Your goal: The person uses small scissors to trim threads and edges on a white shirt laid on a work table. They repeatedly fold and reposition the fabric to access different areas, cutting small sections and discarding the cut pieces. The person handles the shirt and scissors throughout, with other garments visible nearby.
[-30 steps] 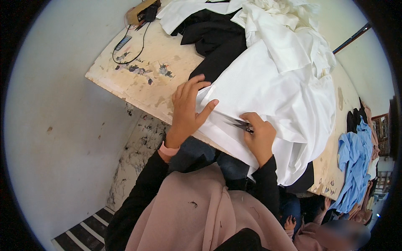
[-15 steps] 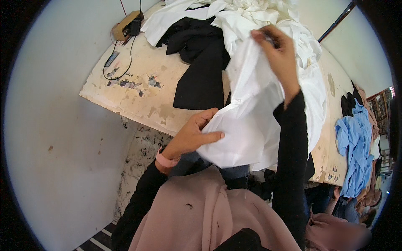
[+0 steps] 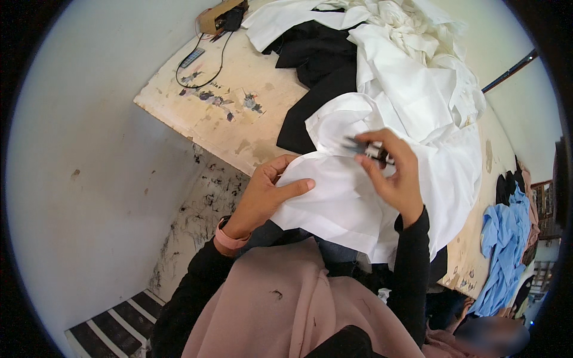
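A white garment [image 3: 337, 194] hangs over the near table edge and spreads across the tabletop. My left hand [image 3: 262, 194] pinches its left edge, with the thumb lying on top and the fingers beneath. My right hand [image 3: 397, 173] holds small dark thread snips [image 3: 373, 151], their tips pointing left just over the cloth and blurred by motion. Below the snips' tips a fold crosses the garment. Whether the blades touch the cloth, I cannot tell.
Black cloth pieces [image 3: 310, 89] and a heap of white fabric [image 3: 412, 30] lie on the worn wooden table [image 3: 239, 137]. At the far left are a cardboard box [image 3: 218, 18] and a cable [image 3: 222, 62]. Blue garments [image 3: 504, 250] hang at right, near another person [image 3: 441, 343].
My right hand has let go of the raised cloth and come down nearer, with the snips now showing. The lifted part has dropped onto the table. My left hand keeps its pinch.
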Tool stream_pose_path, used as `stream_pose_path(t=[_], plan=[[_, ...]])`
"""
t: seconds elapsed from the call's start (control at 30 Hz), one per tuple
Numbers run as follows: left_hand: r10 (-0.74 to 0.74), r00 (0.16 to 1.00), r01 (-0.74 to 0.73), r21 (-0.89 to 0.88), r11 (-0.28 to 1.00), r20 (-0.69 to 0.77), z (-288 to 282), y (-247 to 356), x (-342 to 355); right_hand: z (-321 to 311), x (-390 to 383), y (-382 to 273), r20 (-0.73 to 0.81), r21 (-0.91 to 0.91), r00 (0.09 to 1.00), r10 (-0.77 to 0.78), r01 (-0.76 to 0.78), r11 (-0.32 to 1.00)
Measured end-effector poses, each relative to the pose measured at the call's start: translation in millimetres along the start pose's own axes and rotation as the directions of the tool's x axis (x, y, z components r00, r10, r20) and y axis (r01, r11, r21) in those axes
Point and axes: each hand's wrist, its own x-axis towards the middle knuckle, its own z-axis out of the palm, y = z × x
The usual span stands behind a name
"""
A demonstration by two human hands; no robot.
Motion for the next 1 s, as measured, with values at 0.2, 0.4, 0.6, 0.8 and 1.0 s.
stream_pose_path(t=[0.2,0.4,0.6,0.8,1.0], plan=[[-0.008,0.998,0.009,-0.005,1.0,0.068,-0.5,2.4,-5.7,14.0,-12.9,-19.3,0.183,-0.044,0.978,-0.096,0.106,0.993],[-0.012,0.996,0.013,-0.009,1.0,0.086,-0.5,3.7,-7.2,17.9,-5.6,-26.6,0.168,-0.138,0.961,-0.22,0.244,0.96],[-0.059,0.991,0.061,-0.013,0.998,0.122,-5.6,4.0,-7.0,21.5,-4.3,-23.2,0.167,-0.213,0.942,-0.293,0.324,0.922],[-0.085,0.986,0.091,-0.04,0.995,0.14,-4.7,4.1,-5.4,24.1,-7.5,-22.3,0.122,-0.182,0.948,-0.295,0.314,0.932],[-0.088,0.984,0.095,-0.04,0.995,0.153,-2.4,4.8,-4.3,24.3,-10.1,-20.2,0.122,-0.163,0.952,-0.282,0.3,0.94]])
